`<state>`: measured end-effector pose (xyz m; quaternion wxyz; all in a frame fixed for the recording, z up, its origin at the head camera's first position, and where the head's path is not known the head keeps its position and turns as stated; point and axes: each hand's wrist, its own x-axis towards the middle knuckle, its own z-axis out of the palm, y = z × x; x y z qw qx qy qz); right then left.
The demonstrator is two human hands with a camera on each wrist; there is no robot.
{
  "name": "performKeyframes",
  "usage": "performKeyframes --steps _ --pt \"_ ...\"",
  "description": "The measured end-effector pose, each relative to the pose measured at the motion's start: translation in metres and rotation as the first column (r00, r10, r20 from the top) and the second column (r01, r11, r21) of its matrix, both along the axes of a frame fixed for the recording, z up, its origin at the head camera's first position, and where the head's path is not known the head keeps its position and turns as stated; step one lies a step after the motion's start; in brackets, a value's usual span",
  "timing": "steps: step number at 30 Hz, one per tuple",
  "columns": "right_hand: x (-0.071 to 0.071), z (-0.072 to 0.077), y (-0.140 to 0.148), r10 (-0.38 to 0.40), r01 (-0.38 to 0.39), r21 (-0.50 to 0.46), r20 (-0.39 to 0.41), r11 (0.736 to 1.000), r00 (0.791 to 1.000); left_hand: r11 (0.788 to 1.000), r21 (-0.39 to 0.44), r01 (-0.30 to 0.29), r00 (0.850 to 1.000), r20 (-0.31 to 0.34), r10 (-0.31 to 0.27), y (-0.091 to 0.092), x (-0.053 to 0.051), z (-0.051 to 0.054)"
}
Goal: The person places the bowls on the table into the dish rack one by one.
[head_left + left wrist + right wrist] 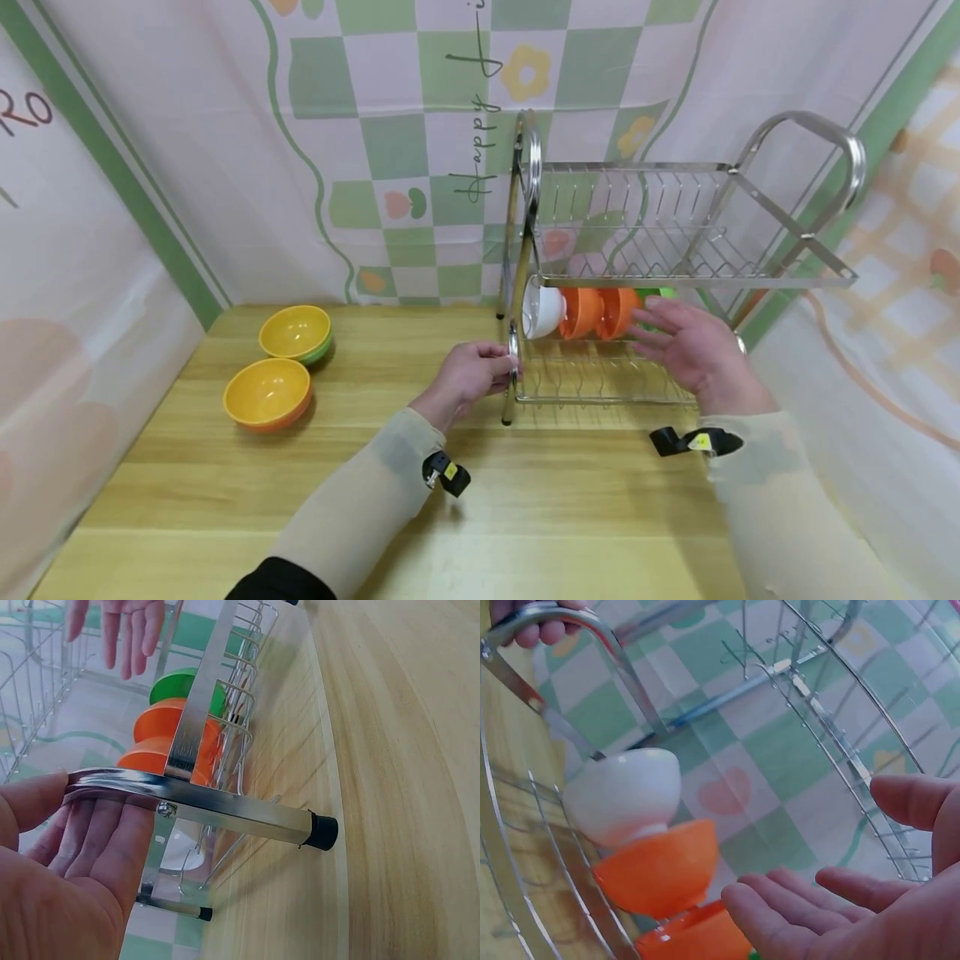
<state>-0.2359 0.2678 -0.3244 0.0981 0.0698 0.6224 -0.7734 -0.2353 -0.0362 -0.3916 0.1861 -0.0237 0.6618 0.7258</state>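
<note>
A two-tier metal dish rack (697, 283) stands on the wooden table. My left hand (468, 375) grips its left front upright, thumb on one side and fingers curled round the other, as the left wrist view shows on the metal frame (124, 780). In the lower tier, a white bowl (543, 308), two orange bowls (581, 313) and a green bowl (184, 686) stand on their sides in a row. My right hand (693, 350) hovers at the rack's front, near the green end of the row, palm turned up and fingers extended, holding nothing.
At the table's left, a yellow-lined bowl with a green outside (295, 332) sits behind another with an orange outside (267, 393). The rack's upper tier (637, 225) overhangs the bowls. A patterned cloth (420, 150) hangs behind the table.
</note>
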Motion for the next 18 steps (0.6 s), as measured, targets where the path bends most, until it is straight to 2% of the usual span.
performKeyframes --steps 7,12,18 --pt "0.0 -0.011 -0.022 0.086 -0.086 -0.071 -0.005 0.994 0.996 0.998 0.004 -0.058 0.998 0.01 0.058 0.001 0.0 0.0" --pt "-0.001 -0.018 -0.037 0.126 -0.126 -0.114 -0.01 0.985 0.992 0.997 0.014 -0.072 0.997 0.008 0.072 0.003 0.0 -0.001" --pt "-0.001 -0.024 -0.049 0.155 -0.156 -0.12 -0.019 0.98 0.988 0.997 0.012 -0.077 0.997 -0.008 0.077 0.004 0.001 -0.002"
